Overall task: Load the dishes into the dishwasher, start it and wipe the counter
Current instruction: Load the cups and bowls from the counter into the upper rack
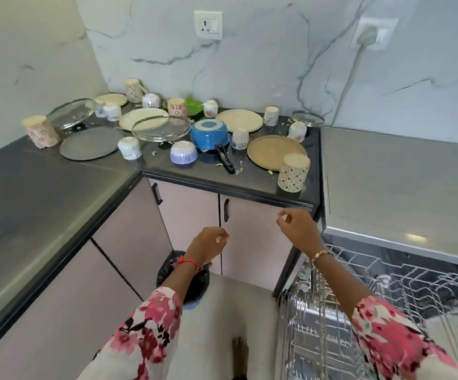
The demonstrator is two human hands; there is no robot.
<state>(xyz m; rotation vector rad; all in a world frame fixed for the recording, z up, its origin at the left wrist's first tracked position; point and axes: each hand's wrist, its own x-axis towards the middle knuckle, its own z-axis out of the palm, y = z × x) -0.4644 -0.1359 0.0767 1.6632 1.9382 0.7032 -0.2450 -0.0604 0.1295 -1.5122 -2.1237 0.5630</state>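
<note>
Left hand: the left hand point(208, 244) hung in the air in front of the cupboard door point(252, 242), fingers loosely curled, holding nothing.
Right hand: the right hand point(298, 229) was raised just under the counter point(222, 185) edge, fingers likewise slack and empty.
Below the hands: a dark bin point(195, 283) stood on the floor under the left wrist.
Dishwasher: the dishwasher point(387, 187) stood directly right of the counter. Its wire rack point(403, 281) was drawn out beneath the right forearm, and no dishes showed in the visible part.
Nearest dish: a patterned cup point(293, 172) stood upside down at the counter's front right corner, just beside a tan plate point(273, 152).
Middle of counter: a blue saucepan point(209, 135) sat inverted with its black handle pointing forward, a purple bowl point(183, 154) to its left and a glass lid point(162, 128) behind the bowl.
Far left: a grey plate point(90, 144) lay flat, with further cups and plates behind it.
Soiling: food crumbs point(239, 167) lay scattered near the saucepan handle.
Step in hand: judged to be the very start of loading, since every dish seen was on the counter.
Next move: likely a reach up to the patterned cup by the right hand, a firm grasp round its wall, then a carry down to the rack.
Remaining: starting the machine and wiping were both judged outstanding.
</note>
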